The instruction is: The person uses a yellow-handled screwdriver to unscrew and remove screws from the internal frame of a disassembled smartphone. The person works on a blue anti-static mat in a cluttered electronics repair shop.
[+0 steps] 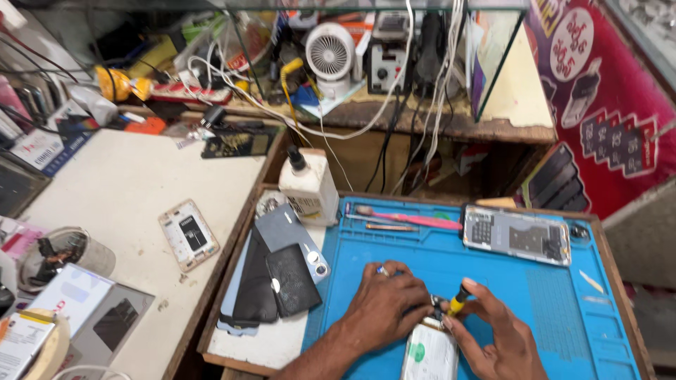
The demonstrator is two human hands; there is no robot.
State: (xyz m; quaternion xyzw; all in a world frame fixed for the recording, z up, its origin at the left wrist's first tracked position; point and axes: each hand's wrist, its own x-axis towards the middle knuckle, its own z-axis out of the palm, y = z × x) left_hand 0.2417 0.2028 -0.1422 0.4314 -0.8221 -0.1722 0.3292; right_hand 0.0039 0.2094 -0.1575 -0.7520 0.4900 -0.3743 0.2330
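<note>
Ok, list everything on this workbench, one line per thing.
Work mat: one, blue, in the wooden tray.
Opened phone: one, white battery showing, under both hands.
Screwdriver: one, yellow-black, in right fingers.
Second opened phone: one, grey, mat's far edge.
Brush: one, pink, mat's top.
Bottle: one, white, behind tray.
Back covers: several, dark, left of mat.
Fan: one, white, shelf.
Left hand: steadies phone.
Right hand: holds screwdriver.

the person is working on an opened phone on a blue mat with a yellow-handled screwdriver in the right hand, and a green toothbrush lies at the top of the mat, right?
Not quite: the toothbrush is pink, not green, as the head view shows. The rest holds: the right hand holds a yellow-handled screwdriver over the opened phone on the blue mat, with the left hand steadying it.
</note>
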